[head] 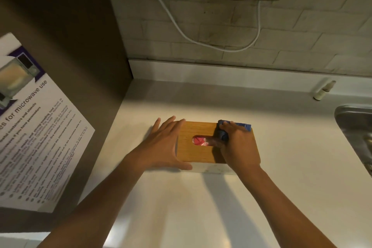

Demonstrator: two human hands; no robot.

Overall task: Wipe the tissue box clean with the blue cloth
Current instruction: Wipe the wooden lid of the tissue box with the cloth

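Both hands work: I brace the box (pixel 198 143) with my spread left hand (pixel 163 143); right hand (pixel 239 147), clenching the cloth (pixel 240 126), should press flat, overlapping strokes.

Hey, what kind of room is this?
Probably a shared kitchen or break room: a steel sink set into the counter, a tiled wall, and a microwave-use notice on the left.

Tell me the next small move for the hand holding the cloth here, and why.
Probably sweep the right hand leftward across the lid. It presses the blue cloth on the far right corner of the tissue box, the left hand braces the left end, and the wood around the slot looks unwiped.
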